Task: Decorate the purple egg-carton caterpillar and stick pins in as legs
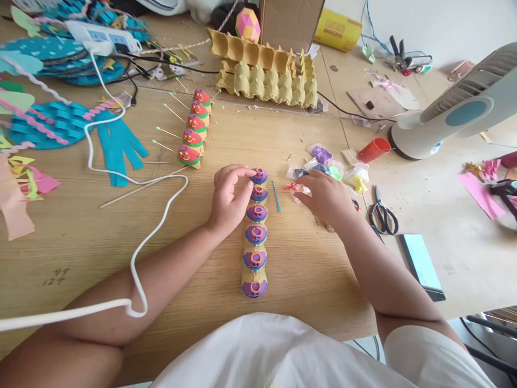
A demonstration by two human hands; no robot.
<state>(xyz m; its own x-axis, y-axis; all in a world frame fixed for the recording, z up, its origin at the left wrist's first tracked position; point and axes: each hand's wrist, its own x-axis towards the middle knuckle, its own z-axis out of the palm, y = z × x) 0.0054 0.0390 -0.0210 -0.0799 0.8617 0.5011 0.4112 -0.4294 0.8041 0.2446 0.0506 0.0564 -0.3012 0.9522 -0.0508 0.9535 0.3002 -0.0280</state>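
- White shirt (274,355) fills the bottom edge, cut off by the frame.
- Egg-carton strip (254,249) with 6 purple-and-blue clay faces stands lengthwise on the worktop (307,269), between the forearms.
- Left hand (232,196): thumb and index finger bent at the farthest face, partly covering it; whether they pinch it is hard to tell.
- Right hand (328,195): palm down over the packets, fingers curled by the red clay (294,187); its grip is hidden.
- Clear packets (321,156) hold purple, blue, green and yellow clay, some partly behind the right hand.
- Red cup (374,150) lies on its side; its contents cannot be made out.
- Blue tool (277,196) lies just beside the strip.
- Scissors (383,215) lie right of the packets.
- Red-and-green strip (194,129) has 5 faces.
- Fan (452,108) and cardboard box (291,24) are cut off.
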